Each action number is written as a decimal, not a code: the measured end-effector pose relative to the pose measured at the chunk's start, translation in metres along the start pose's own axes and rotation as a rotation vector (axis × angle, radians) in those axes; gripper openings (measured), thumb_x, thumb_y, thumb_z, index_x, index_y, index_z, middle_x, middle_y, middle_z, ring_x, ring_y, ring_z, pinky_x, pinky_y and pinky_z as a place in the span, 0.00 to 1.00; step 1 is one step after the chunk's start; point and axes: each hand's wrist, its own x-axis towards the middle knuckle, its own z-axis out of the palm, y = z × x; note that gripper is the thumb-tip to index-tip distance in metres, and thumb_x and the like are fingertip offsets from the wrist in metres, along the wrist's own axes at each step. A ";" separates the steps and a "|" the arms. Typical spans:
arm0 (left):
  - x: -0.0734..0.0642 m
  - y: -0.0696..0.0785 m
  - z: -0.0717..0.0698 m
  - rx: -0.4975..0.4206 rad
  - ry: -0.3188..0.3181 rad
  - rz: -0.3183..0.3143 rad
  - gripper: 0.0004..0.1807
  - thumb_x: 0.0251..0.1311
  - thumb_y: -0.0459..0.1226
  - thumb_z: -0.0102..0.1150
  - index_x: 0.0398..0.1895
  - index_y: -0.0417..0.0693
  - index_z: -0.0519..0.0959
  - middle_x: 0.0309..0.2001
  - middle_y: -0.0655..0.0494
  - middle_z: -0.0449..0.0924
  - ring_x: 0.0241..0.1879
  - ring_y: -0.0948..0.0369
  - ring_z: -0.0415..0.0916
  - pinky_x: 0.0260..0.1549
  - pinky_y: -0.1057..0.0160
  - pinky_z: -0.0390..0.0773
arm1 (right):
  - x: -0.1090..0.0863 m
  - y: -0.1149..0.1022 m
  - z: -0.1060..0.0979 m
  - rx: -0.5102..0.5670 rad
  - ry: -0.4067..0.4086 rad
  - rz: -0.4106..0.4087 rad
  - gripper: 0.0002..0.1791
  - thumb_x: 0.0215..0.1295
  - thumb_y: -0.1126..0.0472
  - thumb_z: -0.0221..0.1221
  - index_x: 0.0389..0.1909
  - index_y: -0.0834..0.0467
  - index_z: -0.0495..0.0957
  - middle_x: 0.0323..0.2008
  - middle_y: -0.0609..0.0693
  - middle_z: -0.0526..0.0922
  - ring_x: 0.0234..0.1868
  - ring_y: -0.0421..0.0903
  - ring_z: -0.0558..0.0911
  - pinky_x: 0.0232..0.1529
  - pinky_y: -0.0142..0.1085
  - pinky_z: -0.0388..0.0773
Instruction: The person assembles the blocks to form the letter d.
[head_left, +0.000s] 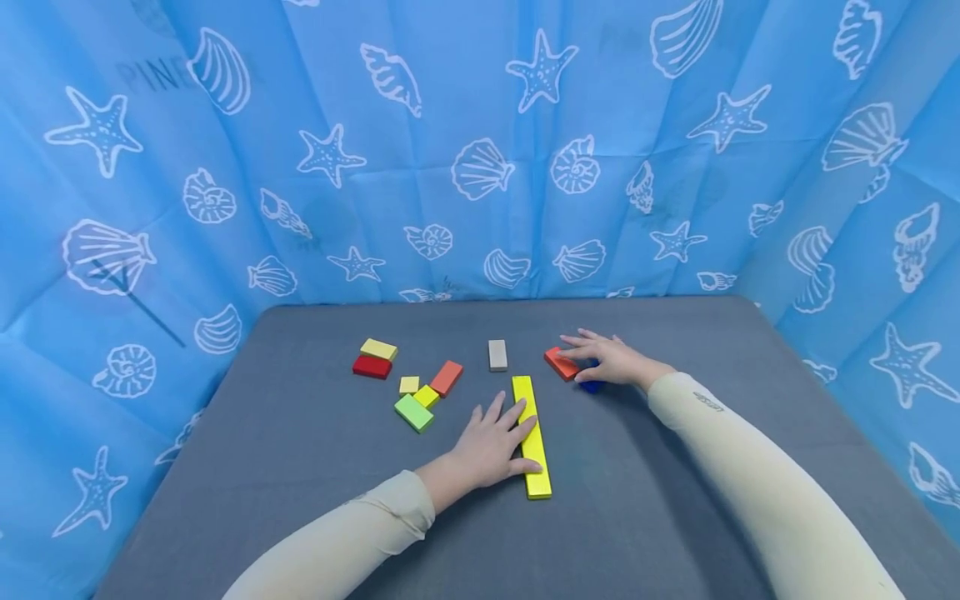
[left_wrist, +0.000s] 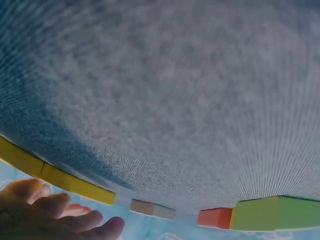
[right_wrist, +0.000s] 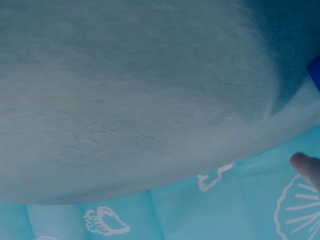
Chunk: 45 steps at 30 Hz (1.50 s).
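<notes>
My left hand lies on the yellow bar, fingers spread and nearly straight, gripping nothing; the bar sits mid-tabletop, and a seam shows across its side. My right hand reaches over an orange block and a blue block, its fingers outstretched too; I can't tell whether they touch either. A grey block stands between, beyond the bar. The curtain reads "PINE", then faint letters; the dark print on my right sleeve is too small to read.
</notes>
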 end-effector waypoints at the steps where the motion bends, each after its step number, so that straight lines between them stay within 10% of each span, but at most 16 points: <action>1: 0.000 0.000 0.000 -0.001 -0.008 0.000 0.42 0.61 0.67 0.47 0.75 0.60 0.60 0.76 0.57 0.49 0.75 0.47 0.41 0.65 0.41 0.56 | 0.002 0.000 0.000 0.004 -0.016 -0.006 0.31 0.64 0.54 0.63 0.68 0.55 0.70 0.73 0.58 0.57 0.74 0.64 0.45 0.62 0.72 0.35; 10: 0.001 0.003 -0.006 -0.021 -0.054 -0.019 0.42 0.60 0.66 0.50 0.74 0.60 0.61 0.76 0.58 0.51 0.75 0.49 0.43 0.66 0.41 0.55 | 0.020 0.003 0.001 0.042 -0.073 -0.012 0.30 0.64 0.56 0.64 0.67 0.55 0.71 0.71 0.57 0.63 0.72 0.65 0.52 0.63 0.68 0.50; 18: 0.001 0.002 -0.010 -0.008 -0.059 -0.025 0.42 0.59 0.67 0.49 0.74 0.62 0.61 0.75 0.59 0.52 0.75 0.51 0.45 0.66 0.44 0.56 | 0.034 -0.016 0.009 -0.063 0.074 0.010 0.29 0.61 0.53 0.66 0.61 0.61 0.76 0.61 0.63 0.72 0.62 0.64 0.67 0.61 0.62 0.61; 45: 0.002 0.003 -0.011 0.052 -0.057 -0.005 0.41 0.59 0.67 0.49 0.73 0.60 0.62 0.75 0.57 0.53 0.74 0.51 0.48 0.64 0.44 0.60 | 0.063 -0.043 0.021 0.109 0.108 0.120 0.25 0.66 0.57 0.62 0.63 0.61 0.74 0.70 0.57 0.64 0.72 0.63 0.54 0.67 0.60 0.51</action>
